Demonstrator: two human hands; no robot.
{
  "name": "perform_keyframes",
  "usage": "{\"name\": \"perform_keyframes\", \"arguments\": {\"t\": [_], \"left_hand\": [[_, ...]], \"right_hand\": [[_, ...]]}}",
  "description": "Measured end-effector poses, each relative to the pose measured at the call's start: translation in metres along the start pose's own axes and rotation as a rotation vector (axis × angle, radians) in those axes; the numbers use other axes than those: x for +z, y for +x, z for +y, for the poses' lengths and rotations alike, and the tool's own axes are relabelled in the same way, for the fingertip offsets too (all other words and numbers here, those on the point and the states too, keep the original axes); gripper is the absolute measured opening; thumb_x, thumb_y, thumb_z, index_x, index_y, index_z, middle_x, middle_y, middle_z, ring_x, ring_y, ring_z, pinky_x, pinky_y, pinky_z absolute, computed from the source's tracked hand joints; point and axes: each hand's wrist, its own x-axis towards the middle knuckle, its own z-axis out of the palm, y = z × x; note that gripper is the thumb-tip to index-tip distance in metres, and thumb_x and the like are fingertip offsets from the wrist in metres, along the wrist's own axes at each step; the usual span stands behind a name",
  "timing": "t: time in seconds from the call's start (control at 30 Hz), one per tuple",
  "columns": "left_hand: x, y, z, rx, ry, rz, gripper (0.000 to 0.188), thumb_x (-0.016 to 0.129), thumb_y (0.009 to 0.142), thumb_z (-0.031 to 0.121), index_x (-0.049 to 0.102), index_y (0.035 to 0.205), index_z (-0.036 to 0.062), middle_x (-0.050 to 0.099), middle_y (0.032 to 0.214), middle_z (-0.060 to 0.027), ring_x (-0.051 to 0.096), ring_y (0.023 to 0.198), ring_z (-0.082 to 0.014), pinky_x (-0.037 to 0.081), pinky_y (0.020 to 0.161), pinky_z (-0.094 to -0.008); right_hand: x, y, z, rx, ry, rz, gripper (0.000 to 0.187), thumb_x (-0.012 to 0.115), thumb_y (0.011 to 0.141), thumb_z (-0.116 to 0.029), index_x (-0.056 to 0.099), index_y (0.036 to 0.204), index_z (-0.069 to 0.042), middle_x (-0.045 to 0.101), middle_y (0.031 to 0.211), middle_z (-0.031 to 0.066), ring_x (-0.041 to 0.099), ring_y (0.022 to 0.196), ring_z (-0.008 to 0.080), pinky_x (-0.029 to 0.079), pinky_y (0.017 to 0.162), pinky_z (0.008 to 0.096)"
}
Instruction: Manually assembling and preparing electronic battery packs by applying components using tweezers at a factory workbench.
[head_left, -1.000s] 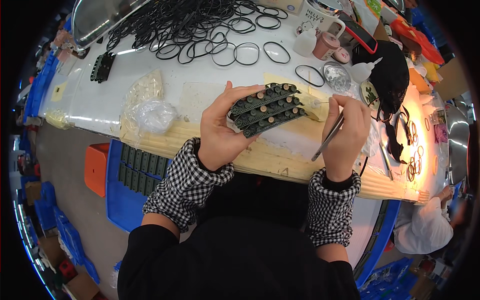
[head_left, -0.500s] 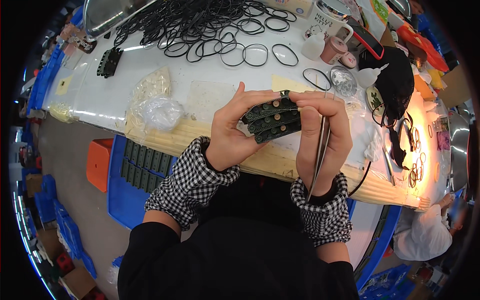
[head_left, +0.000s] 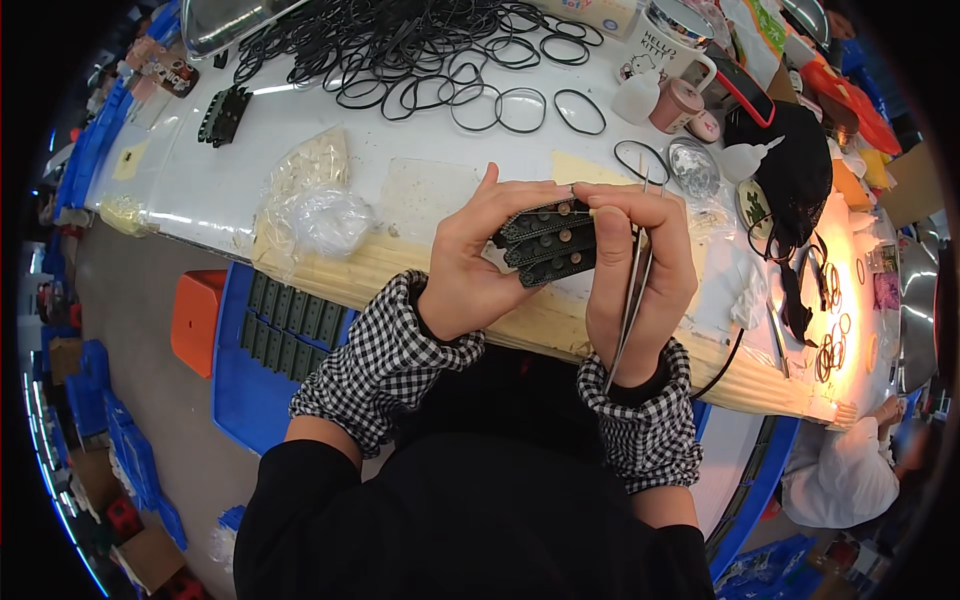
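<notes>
My left hand (head_left: 465, 262) is closed around the left end of a dark green ribbed block (head_left: 548, 243). The block looks like stacked strips with toothed edges and small round copper-coloured pieces set in them. My right hand (head_left: 650, 255) is closed, with metal tweezers (head_left: 628, 318) lying along its palm, their points up past the fingers and the other end towards the wrist. Its thumb and forefinger pinch at the block's upper right corner, where a small pale tip shows. Whatever those fingertips press is too small to make out.
A heap of black rubber rings (head_left: 380, 50) covers the far table. A similar green block (head_left: 223, 115) stands far left, bagged pale pieces (head_left: 318, 165) nearer. Mug (head_left: 655, 45) and black cap (head_left: 785, 150) lie right. Below left are a blue tray (head_left: 235, 415) of green strips and an orange stool (head_left: 197, 325).
My right hand has shifted slightly left, and the block has tilted a little between my hands. The whole view has moved slightly. Both grips stay as they were.
</notes>
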Motion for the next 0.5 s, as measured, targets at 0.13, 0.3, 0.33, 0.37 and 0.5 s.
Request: {"name": "perform_keyframes", "arguments": {"t": [0.13, 0.3, 0.33, 0.37, 0.5], "left_hand": [[-0.0003, 0.001, 0.0021, -0.015, 0.005, -0.004, 0.051, 0.081, 0.072, 0.015, 0.064, 0.12, 0.0114, 0.067, 0.118, -0.008, 0.062, 0.114, -0.0252, 0.018, 0.113, -0.0626], [0.0001, 0.0013, 0.0026, -0.019, -0.015, 0.0, 0.051, 0.081, 0.072, 0.013, 0.064, 0.12, 0.0117, 0.067, 0.118, -0.0071, 0.062, 0.114, -0.0239, 0.018, 0.114, -0.0617], [0.0006, 0.0016, 0.0028, -0.012, -0.017, 0.001, 0.051, 0.081, 0.072, 0.013, 0.063, 0.12, 0.0117, 0.067, 0.118, -0.007, 0.062, 0.114, -0.0238, 0.018, 0.114, -0.0618], [0.0004, 0.0018, 0.0029, -0.005, -0.017, 0.004, 0.051, 0.081, 0.072, 0.013, 0.063, 0.12, 0.0117, 0.067, 0.118, -0.007, 0.062, 0.114, -0.0237, 0.018, 0.114, -0.0618], [-0.0004, 0.0005, 0.0018, -0.011, -0.01, 0.006, 0.051, 0.081, 0.071, 0.012, 0.063, 0.119, 0.0117, 0.067, 0.118, -0.0069, 0.062, 0.114, -0.0235, 0.017, 0.114, -0.0618]], "right_hand": [[-0.0045, -0.0015, -0.0002, 0.044, 0.073, 0.012, 0.002, 0.064, 0.09, -0.004, 0.063, 0.09, -0.002, 0.07, 0.092, 0.0071, 0.055, 0.087, 0.02, 0.045, 0.082, 0.031], [-0.0095, -0.0042, 0.0025, 0.003, 0.019, -0.035, 0.003, 0.065, 0.089, -0.004, 0.063, 0.09, -0.002, 0.07, 0.093, 0.0076, 0.055, 0.09, 0.021, 0.045, 0.084, 0.0321], [-0.0091, -0.0045, 0.0023, -0.011, -0.001, -0.048, 0.003, 0.066, 0.089, -0.004, 0.064, 0.09, -0.002, 0.07, 0.093, 0.0073, 0.055, 0.091, 0.0213, 0.045, 0.085, 0.0323], [-0.0082, -0.0043, 0.002, -0.023, -0.01, -0.052, 0.003, 0.066, 0.089, -0.005, 0.064, 0.089, -0.002, 0.07, 0.093, 0.007, 0.055, 0.091, 0.0216, 0.046, 0.085, 0.0327], [-0.0069, -0.0037, 0.0012, -0.058, -0.048, -0.065, 0.004, 0.068, 0.088, -0.005, 0.065, 0.088, -0.002, 0.07, 0.092, 0.0055, 0.055, 0.092, 0.0228, 0.046, 0.086, 0.0338]]}}
